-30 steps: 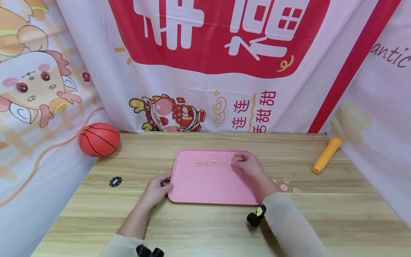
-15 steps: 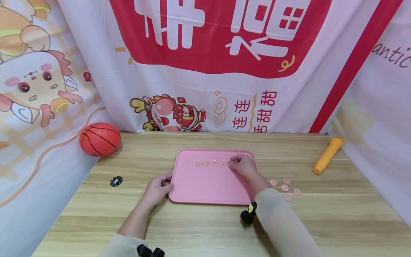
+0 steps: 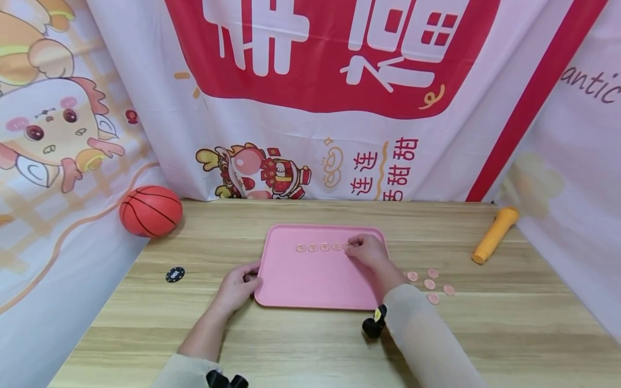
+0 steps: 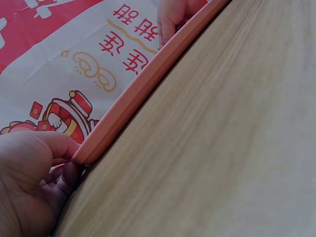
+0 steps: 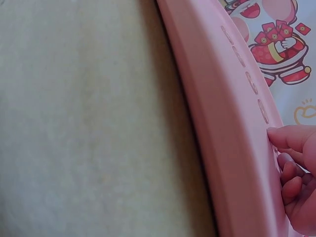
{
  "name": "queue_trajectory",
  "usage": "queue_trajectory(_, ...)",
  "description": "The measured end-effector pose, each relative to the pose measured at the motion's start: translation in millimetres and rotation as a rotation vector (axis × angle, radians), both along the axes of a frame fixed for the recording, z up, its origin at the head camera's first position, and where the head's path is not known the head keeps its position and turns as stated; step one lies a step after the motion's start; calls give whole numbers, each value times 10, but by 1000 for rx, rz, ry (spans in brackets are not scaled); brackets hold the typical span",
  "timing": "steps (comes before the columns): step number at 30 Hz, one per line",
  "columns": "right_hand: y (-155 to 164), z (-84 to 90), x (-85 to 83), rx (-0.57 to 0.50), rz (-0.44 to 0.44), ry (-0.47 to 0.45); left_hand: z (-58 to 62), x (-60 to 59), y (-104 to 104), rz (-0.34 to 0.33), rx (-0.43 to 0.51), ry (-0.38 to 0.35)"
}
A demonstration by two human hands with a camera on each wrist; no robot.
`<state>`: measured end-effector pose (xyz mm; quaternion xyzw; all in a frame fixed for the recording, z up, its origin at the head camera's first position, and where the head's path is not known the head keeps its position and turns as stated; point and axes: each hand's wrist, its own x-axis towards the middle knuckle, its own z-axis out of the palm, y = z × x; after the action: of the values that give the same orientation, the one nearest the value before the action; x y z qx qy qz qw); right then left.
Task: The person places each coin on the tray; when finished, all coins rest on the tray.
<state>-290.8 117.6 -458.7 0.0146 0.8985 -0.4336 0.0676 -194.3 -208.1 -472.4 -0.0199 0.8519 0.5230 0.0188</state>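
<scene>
A pink rectangular tray (image 3: pixel 315 283) lies on the table. My left hand (image 3: pixel 236 288) grips its left edge; in the left wrist view the thumb and fingers close round the tray's corner. Copper-coloured coins (image 3: pixel 312 248) lie flat in a straight row near the tray's far side. At the right end of this row my right hand (image 3: pixel 370 251) holds another coin (image 3: pixel 346 247) by its fingertips, down at the tray surface. The right wrist view shows the fingers partly hiding that coin, close beside the last one in the row.
Several loose coins (image 3: pixel 429 284) lie on the wooden table right of the tray. Farther right is an orange cylinder (image 3: pixel 495 235). A black chip (image 3: pixel 175 275) and a red toy basketball (image 3: pixel 151 211) are on the left. A printed cloth (image 3: pixel 310 156) hangs behind the table.
My right hand has moved left along the tray with a coin and brought it down at the row's right end. The left hand has stayed at the tray's edge.
</scene>
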Motion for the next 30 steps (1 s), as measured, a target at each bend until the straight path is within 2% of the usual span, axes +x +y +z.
queue_trajectory(4, 18, -21, 5, -4, 5, 21, 7, 7, 6, -1, -1, -6)
queue_trajectory(11, 105, 41, 83, -125, 13, 27, 13, 8, 9, 4, -8, -11)
queue_trajectory(17, 294, 133, 225, -85, 25, 63, 9, 6, 2, 7, -29, -11)
queue_trajectory(20, 433, 132, 293, -99, 23, 93, 11, 7, 0, 9, -38, -15)
queue_trajectory(25, 718, 111, 396, -62, 20, 146, 14, 7, 3, 8, -44, -16)
queue_trajectory(30, 1001, 128, 541, -151, -21, 68, 12, 12, 6, 9, -38, -15)
